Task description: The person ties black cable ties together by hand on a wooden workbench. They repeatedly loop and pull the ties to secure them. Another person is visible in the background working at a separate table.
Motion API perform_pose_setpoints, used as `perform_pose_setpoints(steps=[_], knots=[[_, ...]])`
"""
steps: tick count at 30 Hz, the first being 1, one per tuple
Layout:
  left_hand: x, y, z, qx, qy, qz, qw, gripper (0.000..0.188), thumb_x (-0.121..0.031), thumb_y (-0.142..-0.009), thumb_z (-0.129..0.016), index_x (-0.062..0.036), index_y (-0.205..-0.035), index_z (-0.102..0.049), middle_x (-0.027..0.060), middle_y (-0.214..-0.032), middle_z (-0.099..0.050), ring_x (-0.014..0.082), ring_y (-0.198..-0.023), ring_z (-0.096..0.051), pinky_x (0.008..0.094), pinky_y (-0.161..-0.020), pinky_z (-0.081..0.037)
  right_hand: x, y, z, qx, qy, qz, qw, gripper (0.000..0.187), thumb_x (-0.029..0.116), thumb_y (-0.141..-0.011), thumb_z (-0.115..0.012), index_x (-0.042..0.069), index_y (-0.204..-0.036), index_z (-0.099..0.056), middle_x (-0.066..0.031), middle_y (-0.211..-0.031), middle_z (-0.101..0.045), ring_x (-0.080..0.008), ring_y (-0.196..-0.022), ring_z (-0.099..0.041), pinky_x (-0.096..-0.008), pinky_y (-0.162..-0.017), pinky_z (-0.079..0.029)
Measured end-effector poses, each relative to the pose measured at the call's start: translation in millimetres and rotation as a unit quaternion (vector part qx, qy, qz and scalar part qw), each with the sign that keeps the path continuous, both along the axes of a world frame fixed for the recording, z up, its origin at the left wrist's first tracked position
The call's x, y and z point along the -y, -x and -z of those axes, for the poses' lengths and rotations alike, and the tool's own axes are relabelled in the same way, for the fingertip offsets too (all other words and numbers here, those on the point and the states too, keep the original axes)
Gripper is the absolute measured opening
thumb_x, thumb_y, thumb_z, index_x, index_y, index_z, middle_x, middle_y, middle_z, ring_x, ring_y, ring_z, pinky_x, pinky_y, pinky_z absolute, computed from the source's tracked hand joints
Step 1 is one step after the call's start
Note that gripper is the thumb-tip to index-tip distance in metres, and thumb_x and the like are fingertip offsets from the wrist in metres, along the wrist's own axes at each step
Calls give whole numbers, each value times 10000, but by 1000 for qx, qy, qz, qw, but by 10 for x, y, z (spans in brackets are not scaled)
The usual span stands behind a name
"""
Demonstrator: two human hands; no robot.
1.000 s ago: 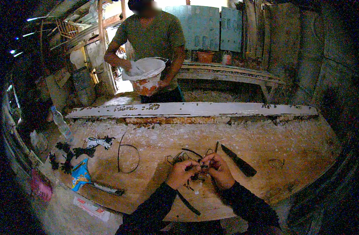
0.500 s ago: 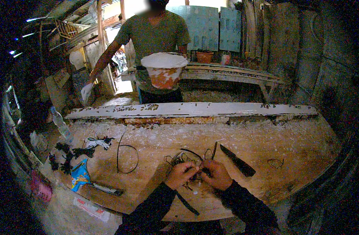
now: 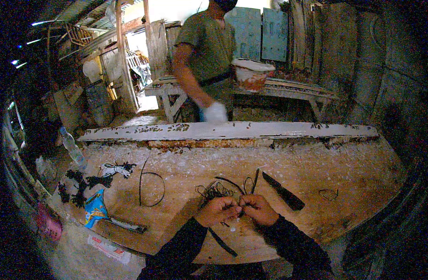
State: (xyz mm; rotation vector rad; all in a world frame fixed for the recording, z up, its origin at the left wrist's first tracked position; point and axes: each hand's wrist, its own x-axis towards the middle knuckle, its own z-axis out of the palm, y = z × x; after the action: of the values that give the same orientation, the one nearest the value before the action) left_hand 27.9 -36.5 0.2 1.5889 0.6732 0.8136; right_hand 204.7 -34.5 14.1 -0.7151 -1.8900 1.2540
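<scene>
Over the front of the wooden table, my left hand (image 3: 217, 212) and my right hand (image 3: 259, 210) meet fingertip to fingertip, both closed in a pinch. Thin dark cord seems to run between them, though the fingers mostly hide it. Just beyond my left hand lies a tangled bundle of thin dark cord (image 3: 217, 189), and a small loop (image 3: 248, 185) rises behind my right hand. A dark flat strip (image 3: 222, 242) sticks out below my left hand. To the right of my right hand lies a knife (image 3: 284, 190) with a dark handle.
Left on the table (image 3: 354, 186) are black cord bundles (image 3: 78, 186), a white cord bundle (image 3: 117, 170), a curled dark cord (image 3: 164, 190), a blue packet (image 3: 96, 209) and a plastic bottle (image 3: 72, 147). A white-coated board (image 3: 223, 130) spans the back. Beyond stands a person (image 3: 207, 51) beside a bucket (image 3: 252, 74).
The person opposite has moved right, with the bucket further right and a gloved hand now near the board. My hands stay together, fingers shifted slightly and drawn a little lower.
</scene>
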Motion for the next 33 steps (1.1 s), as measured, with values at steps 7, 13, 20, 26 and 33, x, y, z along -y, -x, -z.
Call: perform_pose_setpoints(steps=[7, 13, 20, 26, 33], knots=[[20, 31, -34, -22, 20, 33, 999, 211, -274, -812, -534, -80, -733, -510, -23, -677, -545, 44, -598, -490, 182, -503, -402, 29, 1, 47, -54, 65, -28, 996, 38, 67, -711, -474, 36, -691, -485, 6, -670, -476, -86, -647, -450, -232, -590, -369], [42, 30, -58, -37, 38, 55, 997, 252, -323, -801, -540, -80, -739, -518, -20, -668, -556, 44, -573, -490, 172, -496, -393, 32, 5, 21, -89, 108, -91, 986, 62, 60, -702, -460, 14, -691, -500, -23, -693, -512, -121, -648, -480, -247, -609, -378], [40, 42, -51, -15, 33, 92, 995, 263, -328, -792, -552, -70, -749, -526, -19, -663, -555, 47, -579, -480, 188, -506, -387, 43, 0, -41, -63, 161, -73, 982, 109, 131, -606, -485, 22, -607, -480, -23, -663, -498, -111, -598, -433, -224, -557, -322], [36, 47, -25, -1, 24, 125, 992, 253, -318, -791, -553, -70, -743, -542, -16, -668, -562, 50, -589, -486, 189, -517, -382, 91, -9, -76, -72, 220, -63, 971, 141, 172, -567, -488, 36, -579, -454, -4, -601, -438, -102, -557, -367, -227, -516, -263], [36, 37, 34, 24, 10, 143, 989, 210, -269, -794, -550, -75, -715, -547, -23, -649, -558, 52, -561, -474, 187, -502, -367, 74, -28, -8, -102, 239, -102, 960, 160, 174, -557, -506, 29, -614, -473, -16, -628, -465, -118, -582, -412, -217, -545, -304]])
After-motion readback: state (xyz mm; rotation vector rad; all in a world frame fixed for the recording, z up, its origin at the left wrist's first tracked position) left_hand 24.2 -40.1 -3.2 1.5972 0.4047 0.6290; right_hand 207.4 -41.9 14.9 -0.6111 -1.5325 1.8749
